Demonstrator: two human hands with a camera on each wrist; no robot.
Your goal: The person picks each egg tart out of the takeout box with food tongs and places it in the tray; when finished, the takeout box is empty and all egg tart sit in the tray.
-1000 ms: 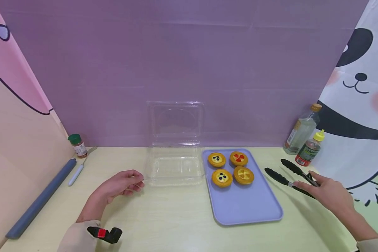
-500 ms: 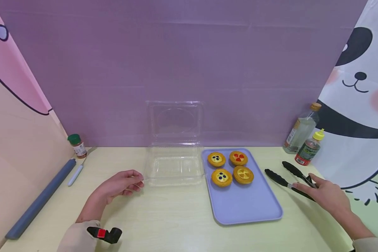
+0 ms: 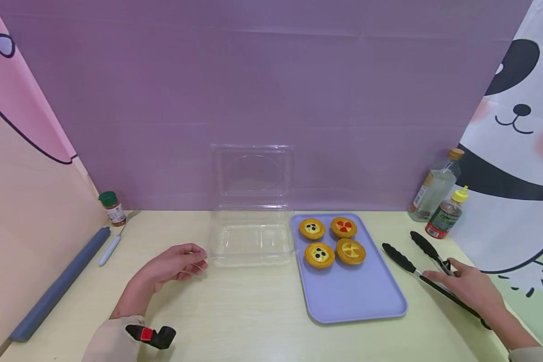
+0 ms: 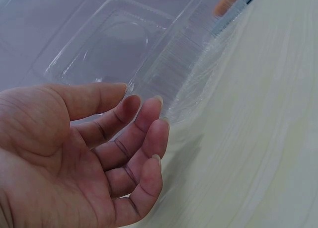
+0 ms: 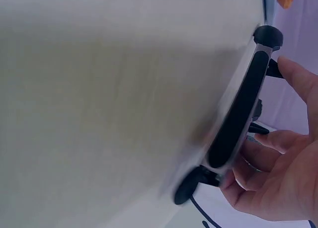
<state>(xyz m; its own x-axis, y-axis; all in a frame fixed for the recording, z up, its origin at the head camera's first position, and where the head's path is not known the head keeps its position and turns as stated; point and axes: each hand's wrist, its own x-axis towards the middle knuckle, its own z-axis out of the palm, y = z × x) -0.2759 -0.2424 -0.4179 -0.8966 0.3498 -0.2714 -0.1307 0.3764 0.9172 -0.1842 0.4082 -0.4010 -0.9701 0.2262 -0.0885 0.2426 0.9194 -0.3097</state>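
At the left edge of an opened clear plastic clamshell container (image 3: 253, 259), my left hand (image 3: 176, 264) pinches the rim between thumb and index finger; the other fingers curl loosely below. The container's lid (image 4: 112, 44) stands raised at the back. Over on the right, my right hand (image 3: 470, 286) grips a pair of black-and-silver tongs (image 3: 400, 259), thumb on the near arm and fingers on the far side. Their black tips are spread apart and point toward the back left. In the right wrist view the tongs' handle end (image 5: 186, 186) juts out past the fingers.
Between container and tongs lies a lavender tray (image 3: 357, 301) bearing several fruit tarts (image 3: 319, 255) at its back end. A glass bottle (image 3: 434, 191) and a yellow-capped bottle (image 3: 445, 213) stand back right. At left are a green-lidded jar (image 3: 113, 208), a fork (image 3: 110, 250) and a blue roll (image 3: 63, 281).
My right hand has shifted slightly down with the tongs, which have turned so their handle end shows below the hand; the tips are slightly wider apart. The left hand and container stay put.
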